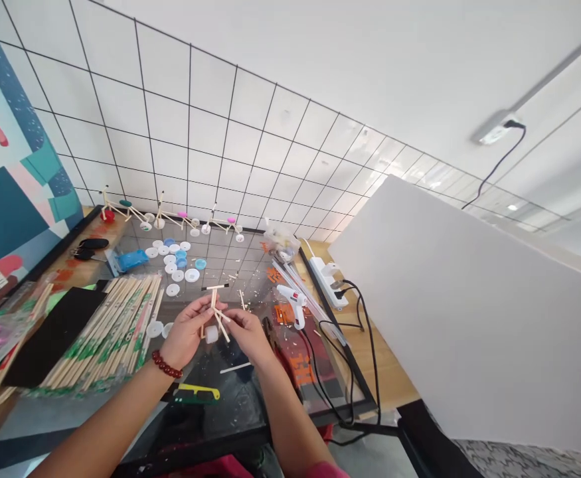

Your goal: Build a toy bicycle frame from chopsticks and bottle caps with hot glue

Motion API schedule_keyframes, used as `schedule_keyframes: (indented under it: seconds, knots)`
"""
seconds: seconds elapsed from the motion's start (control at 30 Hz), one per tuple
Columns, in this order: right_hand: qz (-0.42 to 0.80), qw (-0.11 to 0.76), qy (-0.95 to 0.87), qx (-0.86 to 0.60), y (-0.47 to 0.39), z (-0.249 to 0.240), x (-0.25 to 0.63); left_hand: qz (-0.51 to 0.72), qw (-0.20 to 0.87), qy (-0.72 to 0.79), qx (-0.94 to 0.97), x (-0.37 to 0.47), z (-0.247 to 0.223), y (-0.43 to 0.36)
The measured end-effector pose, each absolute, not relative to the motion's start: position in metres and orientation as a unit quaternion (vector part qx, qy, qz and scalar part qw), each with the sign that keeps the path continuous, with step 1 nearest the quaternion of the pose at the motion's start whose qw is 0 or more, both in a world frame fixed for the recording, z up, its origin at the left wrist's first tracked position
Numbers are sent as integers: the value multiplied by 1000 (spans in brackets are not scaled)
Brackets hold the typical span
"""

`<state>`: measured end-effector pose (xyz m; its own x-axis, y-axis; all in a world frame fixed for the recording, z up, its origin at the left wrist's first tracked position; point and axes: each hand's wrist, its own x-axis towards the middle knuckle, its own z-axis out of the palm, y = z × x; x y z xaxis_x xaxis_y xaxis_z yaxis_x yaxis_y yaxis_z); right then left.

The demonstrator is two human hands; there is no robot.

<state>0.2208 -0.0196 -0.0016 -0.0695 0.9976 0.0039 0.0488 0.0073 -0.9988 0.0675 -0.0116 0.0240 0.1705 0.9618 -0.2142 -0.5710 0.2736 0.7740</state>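
My left hand (186, 334), with a red bead bracelet (166, 365) at the wrist, grips a small frame of joined wooden sticks (214, 301). A crossbar with dark ends (215, 287) tops the frame. My right hand (248, 334) pinches the frame's lower right side between thumb and fingers; its exact hold is partly hidden. Below the frame is a whitish translucent piece (212, 334). To the right lies a white glue gun (294, 304). A yellow-edged cutter (198, 392) and a thin white stick (235, 368) lie nearer me.
White and blue bottle caps (192, 275) lie scattered beyond my left hand. Small stick tricycles (170, 218) stand along the back. Packaged chopsticks (105, 325) fill the left side. Red-handled pliers (284, 362), cables and a power strip (328, 282) are on the right.
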Motion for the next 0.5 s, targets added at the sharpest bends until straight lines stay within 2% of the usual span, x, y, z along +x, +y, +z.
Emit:
schedule_keyframes:
  seconds: [0.5]
  knots:
    - [457, 450, -543, -542, -27, 0, 224, 515, 659, 432, 338, 62, 16, -19]
